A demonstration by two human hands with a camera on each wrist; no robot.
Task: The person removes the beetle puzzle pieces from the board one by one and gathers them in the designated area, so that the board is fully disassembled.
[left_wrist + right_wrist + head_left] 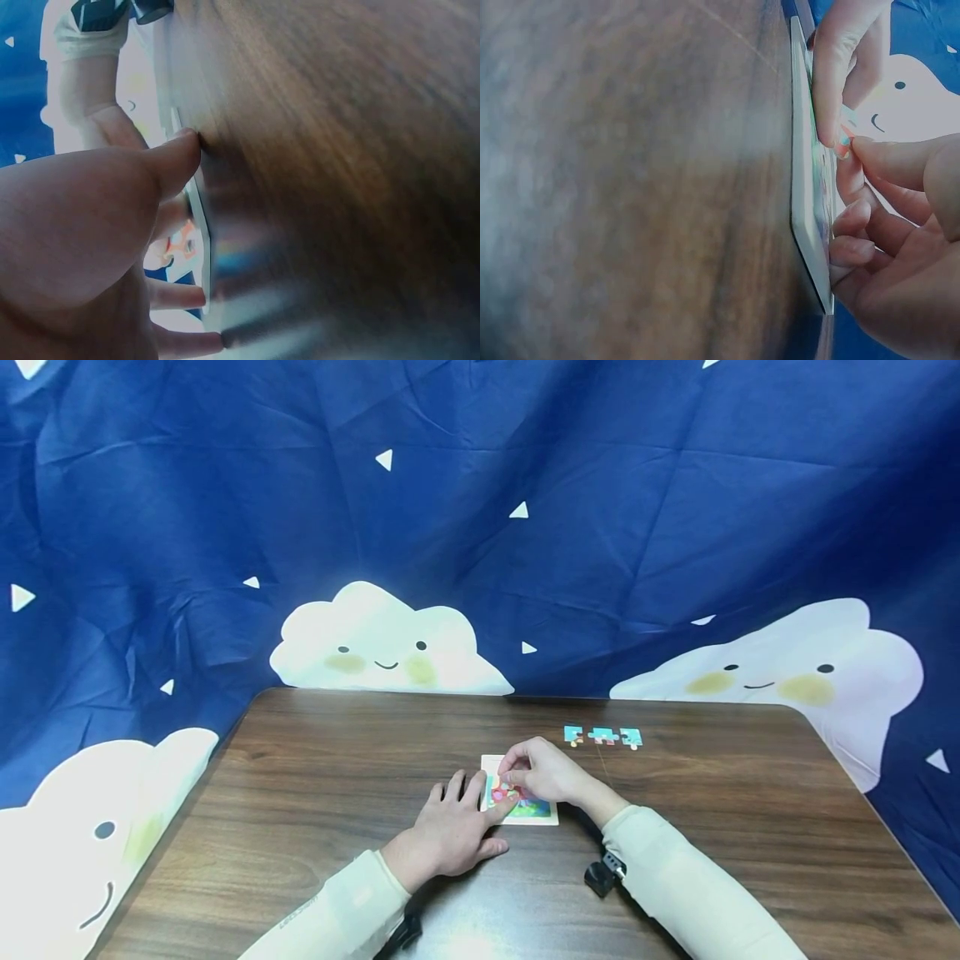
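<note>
A small jigsaw puzzle board (490, 763) with a pale frame and a colourful picture lies on the table. My right hand (551, 774) is over its upper part and pinches a puzzle piece (845, 141) between thumb and index finger, close above the picture. Part of that piece is hidden by the fingers. My left hand (452, 837) lies at the board's left side with fingers spread. Its index finger reaches over the picture to the pinched piece, and the other fingertips rest at the board's edge and on the table.
Three loose blue puzzle pieces (603, 736) lie in a row on the brown wooden table (337, 760), beyond the board to the right. A blue curtain (450, 527) with clouds hangs behind the table's far edge.
</note>
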